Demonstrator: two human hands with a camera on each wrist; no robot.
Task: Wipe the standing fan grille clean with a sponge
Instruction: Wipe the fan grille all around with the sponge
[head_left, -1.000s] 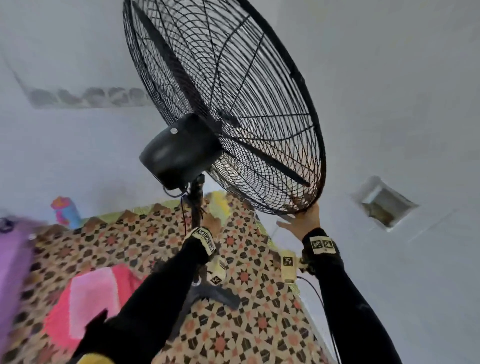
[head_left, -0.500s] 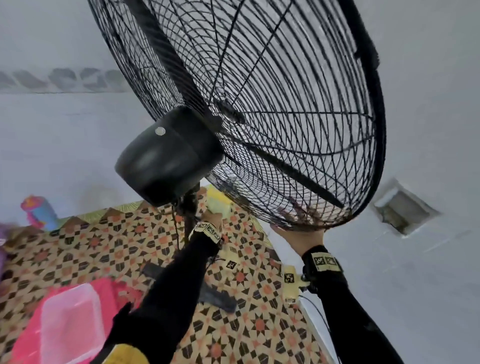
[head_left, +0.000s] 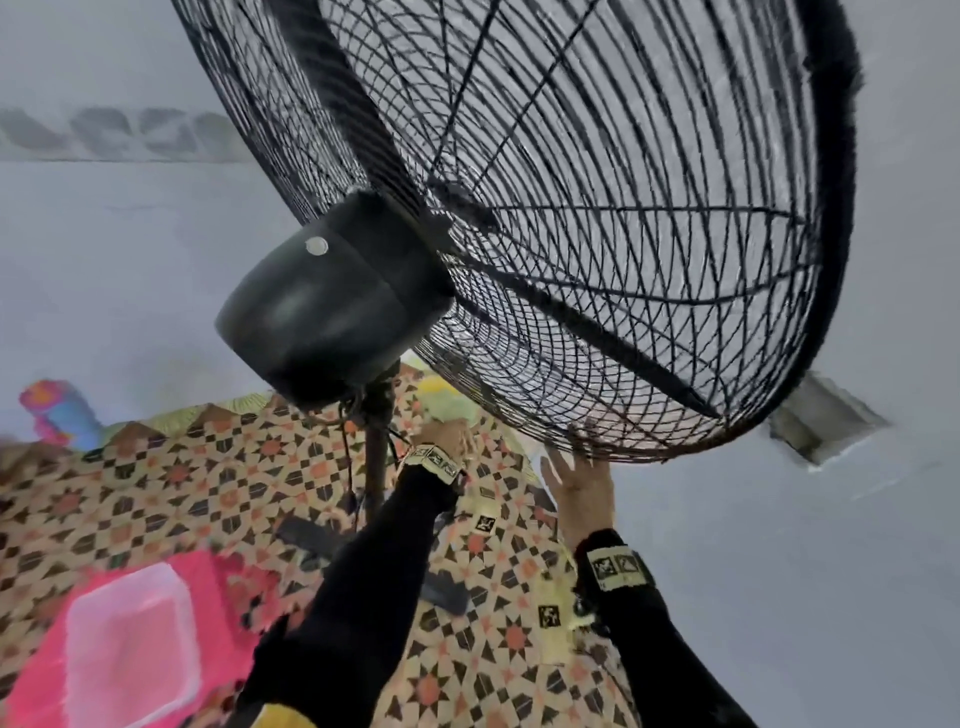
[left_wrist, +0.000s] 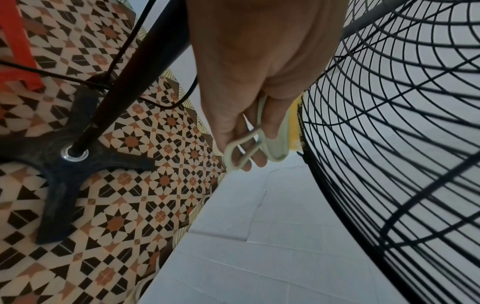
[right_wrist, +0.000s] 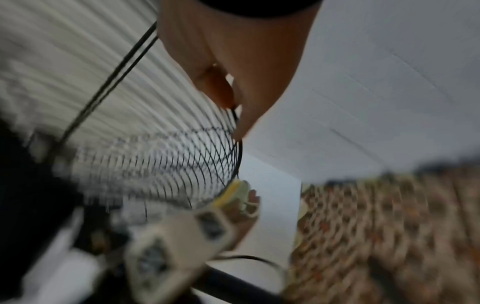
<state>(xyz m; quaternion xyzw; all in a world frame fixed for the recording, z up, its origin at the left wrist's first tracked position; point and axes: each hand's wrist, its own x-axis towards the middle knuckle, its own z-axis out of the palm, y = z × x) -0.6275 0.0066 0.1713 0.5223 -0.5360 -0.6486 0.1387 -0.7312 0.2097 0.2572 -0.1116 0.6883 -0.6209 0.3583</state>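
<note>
The black wire fan grille (head_left: 623, 234) fills the top of the head view, tilted, with its motor housing (head_left: 322, 306) toward me. My left hand (head_left: 447, 436) grips the pale green looped handle (left_wrist: 275, 152) of a yellow sponge (left_wrist: 294, 131), which sits at the grille's lower edge (left_wrist: 402, 123). In the right wrist view the sponge (right_wrist: 228, 193) also shows against the wires. My right hand (head_left: 582, 483) reaches up with spread, straight fingers touching the rusty bottom rim. The blurred right wrist view shows its fingertips (right_wrist: 241, 127) on the rim wire.
The fan's black pole (left_wrist: 135, 67) rises from a cross-shaped base (left_wrist: 59, 170) on a patterned floor mat (head_left: 208, 493), with a cable hanging alongside. A pink stool with a translucent box (head_left: 130, 654) stands lower left. A white wall with a recess (head_left: 821, 421) is close behind the grille.
The grille has come nearer and larger in view. My right hand went from cupping under the rim to spread fingers on it. My left hand rose from the pole toward the grille's lower edge.
</note>
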